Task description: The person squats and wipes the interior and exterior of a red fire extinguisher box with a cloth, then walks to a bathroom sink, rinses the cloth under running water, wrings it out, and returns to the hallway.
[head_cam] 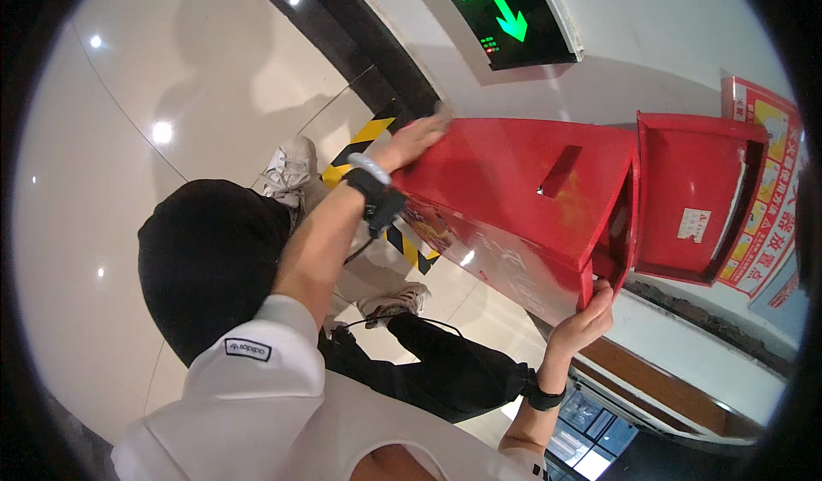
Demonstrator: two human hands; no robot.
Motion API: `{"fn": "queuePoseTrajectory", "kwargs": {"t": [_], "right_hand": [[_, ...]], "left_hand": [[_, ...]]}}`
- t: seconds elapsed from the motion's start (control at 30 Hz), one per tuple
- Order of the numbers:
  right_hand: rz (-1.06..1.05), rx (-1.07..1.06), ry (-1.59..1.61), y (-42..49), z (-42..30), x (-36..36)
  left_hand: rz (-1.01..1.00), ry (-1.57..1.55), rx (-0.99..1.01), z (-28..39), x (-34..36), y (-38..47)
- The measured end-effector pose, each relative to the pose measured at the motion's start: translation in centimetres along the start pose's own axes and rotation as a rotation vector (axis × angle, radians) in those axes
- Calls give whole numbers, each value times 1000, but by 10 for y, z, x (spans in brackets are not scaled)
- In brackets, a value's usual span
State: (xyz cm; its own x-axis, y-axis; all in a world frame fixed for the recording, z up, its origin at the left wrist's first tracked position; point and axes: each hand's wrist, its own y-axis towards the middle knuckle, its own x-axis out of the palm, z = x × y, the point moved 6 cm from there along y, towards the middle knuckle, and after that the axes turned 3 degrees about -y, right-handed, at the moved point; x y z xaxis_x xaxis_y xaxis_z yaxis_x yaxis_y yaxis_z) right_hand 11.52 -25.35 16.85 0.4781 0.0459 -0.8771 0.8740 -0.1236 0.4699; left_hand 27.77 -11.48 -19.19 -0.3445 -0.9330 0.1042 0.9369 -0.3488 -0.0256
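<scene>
A red metal fire extinguisher box [514, 185] lies tilted across the view against the wall, with white writing on its front and a slot in its side. My left hand [417, 139], blurred at the fingertips, is laid flat at the box's far-left end. My right hand [589, 319] has its fingers hooked over the rim at the box's open end, thumb outside. Beside that end a shallow red metal lid [697, 198] with a raised rim stands open against the wall. The inside of the box is mostly hidden.
A green lit exit sign [507, 15] is on the wall above the box. Black-and-yellow striped tape [359, 147] marks the tiled floor near my shoes [290, 166]. A red and yellow poster [764, 192] is behind the lid. A dark cable hangs near my left wrist.
</scene>
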Motion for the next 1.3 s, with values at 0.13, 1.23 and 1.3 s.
{"fn": "queuePoseTrajectory", "kwargs": {"t": [0.13, 1.23, 1.3], "right_hand": [[7, -10, 0, 0, -2, 0], [70, -31, -85, -2, -7, 0], [75, -43, -72, -2, -7, -1]], "left_hand": [[27, -47, -112, -57, -10, -35], [-128, -76, -245, -131, -10, -38], [-154, 60, -410, -135, -15, -50]]}}
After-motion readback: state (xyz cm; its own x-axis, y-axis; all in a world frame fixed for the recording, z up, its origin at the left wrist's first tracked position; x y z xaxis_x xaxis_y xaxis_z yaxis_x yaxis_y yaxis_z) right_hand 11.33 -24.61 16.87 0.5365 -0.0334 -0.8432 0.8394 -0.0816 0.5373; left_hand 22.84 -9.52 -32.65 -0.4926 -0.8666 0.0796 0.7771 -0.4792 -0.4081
